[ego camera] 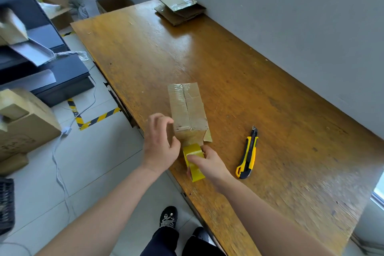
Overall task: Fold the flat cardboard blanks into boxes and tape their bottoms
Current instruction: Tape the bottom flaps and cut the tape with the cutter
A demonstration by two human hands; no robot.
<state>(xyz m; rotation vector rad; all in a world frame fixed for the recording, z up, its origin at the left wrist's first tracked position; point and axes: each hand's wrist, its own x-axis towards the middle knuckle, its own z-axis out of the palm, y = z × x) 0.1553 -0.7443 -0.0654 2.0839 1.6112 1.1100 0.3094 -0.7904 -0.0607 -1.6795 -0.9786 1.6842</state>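
Both bare forearms reach in from the bottom edge, over a dark shoe [168,216] on the pale floor tiles. Right hand [209,162] has its fingers curled round a roll of yellow tape [194,163], smooth and glossy, and holds it just in front of the near end of the cardboard box [188,110]. Left hand [161,145] is just beside the right one, on its left, at the near left corner of the box. Its fingers are loosely bent and hold nothing; I cannot tell if the fingertips touch the cardboard.

The box is brown, rectangular and a little wrinkled, with shiny clear tape along the seam on its upper face. Its long axis runs away from the hands across the wooden table [259,81], which is orange-brown, varnished and scratched. One small flap sticks out at the near right corner of the box.

To the right of the right hand, apart from it, lies a yellow and black utility knife [248,155], its blade end pointing away. Far beyond both hands, by the grey wall, lies a stack of flat cardboard blanks [179,7].
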